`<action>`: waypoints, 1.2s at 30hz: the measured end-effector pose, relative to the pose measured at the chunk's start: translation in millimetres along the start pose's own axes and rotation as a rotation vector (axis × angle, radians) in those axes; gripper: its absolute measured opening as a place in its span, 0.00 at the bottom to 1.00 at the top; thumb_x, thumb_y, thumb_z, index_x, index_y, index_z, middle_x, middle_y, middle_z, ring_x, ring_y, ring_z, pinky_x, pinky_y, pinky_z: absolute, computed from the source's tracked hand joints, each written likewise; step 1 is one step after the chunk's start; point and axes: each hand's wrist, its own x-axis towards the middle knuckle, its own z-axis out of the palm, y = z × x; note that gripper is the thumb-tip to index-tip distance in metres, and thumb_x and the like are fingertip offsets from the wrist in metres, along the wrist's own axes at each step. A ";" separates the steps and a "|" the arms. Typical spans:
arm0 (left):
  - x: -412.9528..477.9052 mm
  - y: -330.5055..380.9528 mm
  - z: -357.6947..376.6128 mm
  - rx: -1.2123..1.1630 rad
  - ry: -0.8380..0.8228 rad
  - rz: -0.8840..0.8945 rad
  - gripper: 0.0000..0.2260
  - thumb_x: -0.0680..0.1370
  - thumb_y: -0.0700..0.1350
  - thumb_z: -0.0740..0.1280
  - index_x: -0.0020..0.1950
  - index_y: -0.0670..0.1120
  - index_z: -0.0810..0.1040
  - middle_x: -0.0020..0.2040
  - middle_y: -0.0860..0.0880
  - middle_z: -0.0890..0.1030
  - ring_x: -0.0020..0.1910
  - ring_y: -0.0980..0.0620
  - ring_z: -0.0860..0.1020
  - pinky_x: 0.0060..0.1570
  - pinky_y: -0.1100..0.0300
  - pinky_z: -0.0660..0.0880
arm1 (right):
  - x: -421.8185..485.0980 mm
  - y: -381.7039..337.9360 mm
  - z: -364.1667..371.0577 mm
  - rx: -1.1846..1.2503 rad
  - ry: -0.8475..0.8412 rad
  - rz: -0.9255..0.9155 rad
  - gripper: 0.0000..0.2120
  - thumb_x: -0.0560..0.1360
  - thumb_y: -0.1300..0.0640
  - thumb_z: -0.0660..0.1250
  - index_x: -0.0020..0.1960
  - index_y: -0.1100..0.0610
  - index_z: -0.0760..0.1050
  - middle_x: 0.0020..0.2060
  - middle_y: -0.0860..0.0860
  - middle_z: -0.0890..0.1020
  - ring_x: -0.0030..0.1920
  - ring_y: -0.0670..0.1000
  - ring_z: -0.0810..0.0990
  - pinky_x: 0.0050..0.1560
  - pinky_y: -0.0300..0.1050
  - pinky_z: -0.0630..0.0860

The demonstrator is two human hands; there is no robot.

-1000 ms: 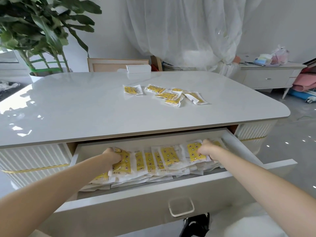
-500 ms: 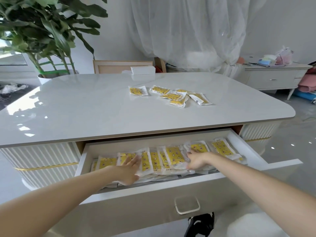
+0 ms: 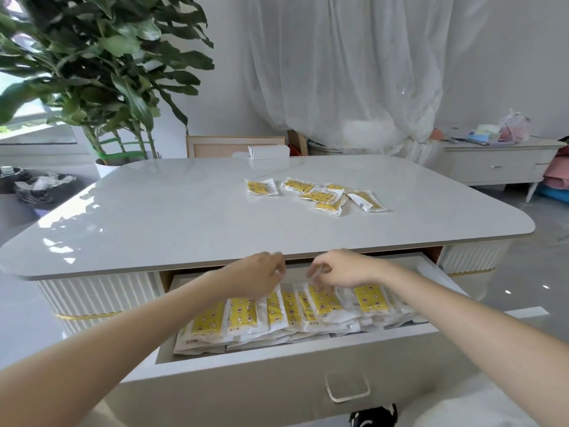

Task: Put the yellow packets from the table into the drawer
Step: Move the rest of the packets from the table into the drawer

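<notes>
Packets in yellow and white lie in two places around my fingers: a packed row in the drawer [image 3: 277,362] just under them, and a loose cluster of yellow packets [image 3: 317,196] well beyond them on the table [image 3: 184,217]. My left hand [image 3: 261,277] hangs over the middle of the open drawer, fingers loosely curled and gripping nothing. My right hand [image 3: 341,269] hangs close beside it, the two nearly meeting fingertip to fingertip above the row. Its fingers [image 3: 317,274] are bent and spread downward, with the tips at or just above the top edge of one drawer packet [image 3: 323,300]; I cannot tell whether they touch it, and they are not closed around it. The row of stored packets [image 3: 240,315] runs out to either side of my hands, overlapping one another and leaning back, with more white wrappers stacked flat beneath. The table edge sits directly behind my knuckles. Farther still, past the loose cluster, a small white box [image 3: 268,152] stands at the far edge of the table, and a leafy plant [image 3: 101,72] rises off to the left of my left hand.
</notes>
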 end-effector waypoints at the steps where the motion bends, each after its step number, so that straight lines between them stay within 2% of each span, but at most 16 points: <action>1: 0.1 0.2 -6.1 -0.011 0.080 0.010 0.11 0.81 0.46 0.53 0.61 0.48 0.70 0.58 0.48 0.75 0.51 0.51 0.75 0.53 0.56 0.73 | -1.0 -3.2 -6.6 0.055 0.055 -0.012 0.11 0.79 0.56 0.61 0.60 0.53 0.76 0.44 0.49 0.84 0.40 0.46 0.82 0.45 0.38 0.77; 4: 4.4 -6.0 -21.8 -0.001 0.245 -0.004 0.12 0.82 0.44 0.53 0.64 0.49 0.69 0.58 0.49 0.73 0.51 0.50 0.75 0.54 0.56 0.72 | 2.8 -1.2 -26.9 0.104 0.252 0.002 0.06 0.78 0.55 0.62 0.53 0.50 0.76 0.39 0.47 0.83 0.40 0.48 0.82 0.47 0.44 0.77; 6: 12.9 -14.7 -27.5 -0.013 0.318 -0.028 0.13 0.82 0.44 0.53 0.65 0.50 0.69 0.60 0.50 0.73 0.53 0.50 0.74 0.55 0.56 0.72 | 11.3 8.3 -38.5 0.075 0.395 0.044 0.06 0.76 0.53 0.64 0.52 0.49 0.76 0.40 0.44 0.81 0.45 0.47 0.80 0.48 0.45 0.76; 9: 27.9 -24.9 -28.6 0.004 0.344 -0.067 0.15 0.82 0.45 0.54 0.68 0.52 0.68 0.65 0.49 0.72 0.61 0.48 0.72 0.59 0.55 0.71 | 29.6 25.8 -47.0 -0.020 0.537 0.142 0.13 0.76 0.54 0.63 0.60 0.50 0.73 0.54 0.47 0.77 0.56 0.49 0.74 0.52 0.47 0.73; 12: 47.1 -32.6 -23.5 0.027 0.307 -0.087 0.17 0.82 0.47 0.54 0.72 0.53 0.65 0.71 0.49 0.67 0.69 0.47 0.66 0.66 0.52 0.67 | 49.6 44.6 -44.8 -0.159 0.576 0.251 0.21 0.77 0.50 0.62 0.69 0.50 0.65 0.69 0.51 0.66 0.69 0.54 0.62 0.62 0.53 0.69; 15: 72.0 -41.9 -15.2 0.003 0.292 -0.148 0.21 0.83 0.49 0.53 0.76 0.55 0.58 0.76 0.47 0.57 0.74 0.45 0.58 0.71 0.46 0.60 | 67.4 61.4 -37.5 -0.251 0.619 0.345 0.27 0.77 0.45 0.60 0.74 0.47 0.57 0.76 0.51 0.51 0.76 0.57 0.48 0.71 0.63 0.54; 18: 103.5 -48.5 -10.2 -0.012 0.344 -0.228 0.22 0.83 0.48 0.51 0.77 0.56 0.54 0.78 0.48 0.50 0.77 0.46 0.51 0.72 0.43 0.52 | 91.9 72.1 -33.9 -0.259 0.679 0.394 0.30 0.78 0.38 0.55 0.76 0.44 0.51 0.78 0.50 0.43 0.77 0.57 0.39 0.71 0.69 0.41; 24: 173.0 -64.3 -16.9 -0.027 0.520 -0.219 0.24 0.81 0.47 0.55 0.77 0.53 0.54 0.77 0.48 0.53 0.76 0.47 0.52 0.71 0.45 0.54 | 141.9 89.5 -51.9 -0.295 0.823 0.332 0.26 0.77 0.35 0.52 0.73 0.40 0.59 0.78 0.49 0.50 0.77 0.58 0.42 0.69 0.71 0.37; 27: 206.6 -79.2 -23.9 -0.015 0.567 -0.233 0.26 0.80 0.49 0.56 0.77 0.53 0.53 0.78 0.51 0.53 0.76 0.46 0.49 0.70 0.44 0.55 | 162.7 104.1 -62.2 -0.273 0.817 0.401 0.24 0.77 0.32 0.49 0.71 0.36 0.61 0.78 0.48 0.49 0.77 0.61 0.42 0.69 0.72 0.36; 29: 225.0 -89.9 -29.9 0.028 0.563 -0.264 0.26 0.80 0.52 0.56 0.77 0.55 0.51 0.78 0.53 0.48 0.77 0.45 0.44 0.71 0.40 0.51 | 173.4 110.2 -68.1 -0.266 0.807 0.453 0.25 0.75 0.29 0.48 0.70 0.33 0.62 0.78 0.48 0.50 0.76 0.64 0.43 0.68 0.72 0.36; 32: 248.3 -101.8 -37.2 0.072 0.503 -0.308 0.26 0.79 0.57 0.54 0.76 0.60 0.52 0.79 0.54 0.44 0.77 0.44 0.39 0.71 0.38 0.45 | 187.2 119.0 -74.9 -0.144 0.681 0.519 0.28 0.72 0.26 0.47 0.70 0.30 0.57 0.77 0.45 0.51 0.74 0.67 0.45 0.68 0.73 0.41; 34: 256.8 -105.6 -39.6 0.082 0.439 -0.344 0.23 0.79 0.59 0.52 0.74 0.61 0.57 0.78 0.53 0.49 0.77 0.45 0.43 0.70 0.40 0.48 | 191.8 122.2 -75.7 -0.110 0.621 0.528 0.30 0.71 0.25 0.46 0.71 0.31 0.56 0.77 0.42 0.53 0.74 0.68 0.46 0.68 0.73 0.44; 36: 259.7 -108.4 -39.3 0.101 0.432 -0.355 0.21 0.78 0.60 0.51 0.71 0.61 0.64 0.76 0.52 0.57 0.75 0.46 0.52 0.69 0.43 0.52 | 192.6 121.6 -76.5 -0.147 0.602 0.524 0.32 0.71 0.25 0.45 0.72 0.32 0.56 0.76 0.41 0.54 0.74 0.66 0.47 0.68 0.73 0.45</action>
